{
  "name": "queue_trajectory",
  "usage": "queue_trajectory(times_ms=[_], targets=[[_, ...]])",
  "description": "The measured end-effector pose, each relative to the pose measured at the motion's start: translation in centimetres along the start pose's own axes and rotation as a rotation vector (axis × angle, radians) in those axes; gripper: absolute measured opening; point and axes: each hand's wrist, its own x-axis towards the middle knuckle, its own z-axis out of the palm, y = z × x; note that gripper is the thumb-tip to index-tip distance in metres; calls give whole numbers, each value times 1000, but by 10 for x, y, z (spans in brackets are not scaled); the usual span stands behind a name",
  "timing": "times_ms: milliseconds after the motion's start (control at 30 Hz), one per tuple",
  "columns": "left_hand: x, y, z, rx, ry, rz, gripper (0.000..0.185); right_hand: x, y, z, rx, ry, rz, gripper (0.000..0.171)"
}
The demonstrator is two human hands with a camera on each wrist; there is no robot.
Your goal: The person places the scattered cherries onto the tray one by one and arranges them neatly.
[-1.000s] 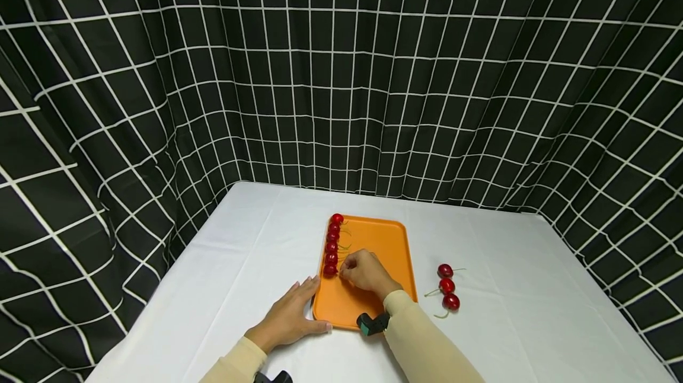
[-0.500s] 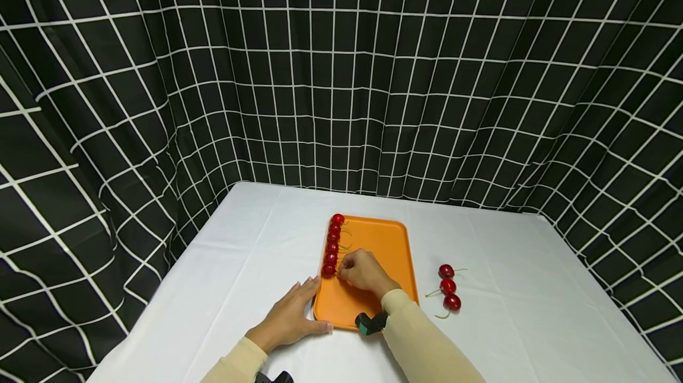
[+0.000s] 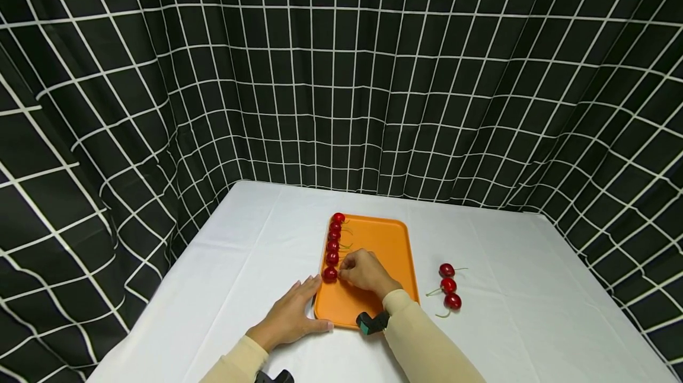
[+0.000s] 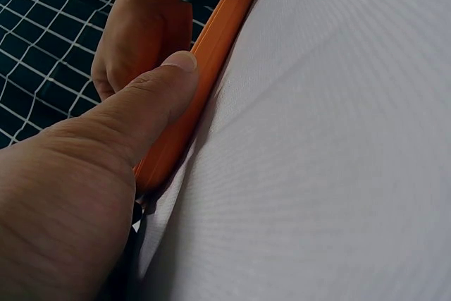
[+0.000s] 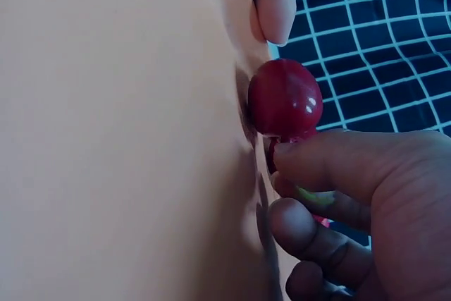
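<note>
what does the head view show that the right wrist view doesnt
Only the head view shows the whole orange tray, the row of cherries along its left rim, three loose cherries on the white table to its right, the left hand resting flat against the tray's near left corner, and the grid curtain behind.

Only the right wrist view shows the fingertips close up, pinching at the nearest cherry's stem end, with a bit of green between them.

Both show the right hand at the nearest cherry on the tray.

We cannot see whether the right hand grips the nearest cherry; its fingertips hide the stem
</note>
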Motion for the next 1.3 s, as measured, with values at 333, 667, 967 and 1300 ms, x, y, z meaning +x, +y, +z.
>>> queue_trajectory(times_ms=[333,667,967,1300], targets=[[-1,2,0,5,0,-3,107,-1,1,1,-58,14,12,15],[0,3,-1,-1,-4,-8,107,1,-2,1,-59,56,35,17],[0,4,-2,-2,-11,-27,107,0,-1,1,-33,33,28,15],[-1,2,-1,3,-4,-24,107,-1,-1,-4,-29,25,21,10]])
